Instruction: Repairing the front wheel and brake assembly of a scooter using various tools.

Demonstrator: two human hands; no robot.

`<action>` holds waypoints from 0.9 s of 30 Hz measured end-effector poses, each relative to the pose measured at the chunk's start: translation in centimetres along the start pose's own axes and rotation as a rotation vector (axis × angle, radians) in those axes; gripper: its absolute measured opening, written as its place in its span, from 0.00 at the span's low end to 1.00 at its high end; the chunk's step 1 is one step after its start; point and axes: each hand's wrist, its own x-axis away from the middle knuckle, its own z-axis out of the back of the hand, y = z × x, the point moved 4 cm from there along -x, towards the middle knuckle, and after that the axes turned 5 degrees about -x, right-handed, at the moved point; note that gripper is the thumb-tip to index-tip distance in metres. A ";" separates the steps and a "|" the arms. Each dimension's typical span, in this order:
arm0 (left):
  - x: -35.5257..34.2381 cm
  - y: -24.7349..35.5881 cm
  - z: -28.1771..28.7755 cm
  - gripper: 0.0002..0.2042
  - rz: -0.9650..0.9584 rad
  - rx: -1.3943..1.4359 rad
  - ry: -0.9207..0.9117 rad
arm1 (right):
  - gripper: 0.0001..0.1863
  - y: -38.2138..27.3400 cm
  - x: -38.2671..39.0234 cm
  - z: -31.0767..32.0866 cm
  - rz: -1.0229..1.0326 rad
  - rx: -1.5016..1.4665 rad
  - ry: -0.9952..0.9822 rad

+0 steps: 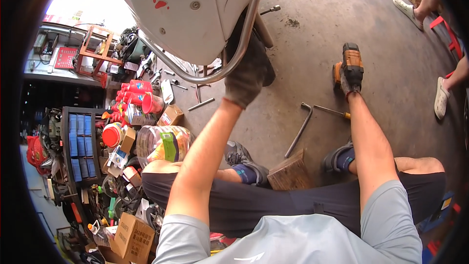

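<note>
Gripping | right hand (345, 86) | black-orange power tool (352, 62) | extending forward past it

A power tool (352, 63), orange and black, is held at the right, its long head running away from the person; a white vehicle panel (181, 19), scuffed, marked with a red paw print, tapers downward; a silver tube (249, 29) curves around its lower end.

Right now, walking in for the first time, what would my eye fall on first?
Probably the large white panel with its red paw print, at the top, left of centre. Next, likely, the orange-and-black power tool gripped in the gloved right hand, right of centre; then the cluster of red containers at the left.
</note>
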 end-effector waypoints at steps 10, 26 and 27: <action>5.8 2.8 -6.1 0.22 -0.221 -0.089 -0.163 | 0.27 -2.1 0.4 -0.2 0.060 0.001 0.027; 10.6 3.9 -5.2 0.17 0.281 0.301 -0.590 | 0.20 -0.4 0.3 -0.9 0.096 -0.068 0.206; 10.7 2.6 -4.8 0.17 0.470 0.364 -0.427 | 0.23 -0.1 0.3 -0.9 0.067 -0.105 0.184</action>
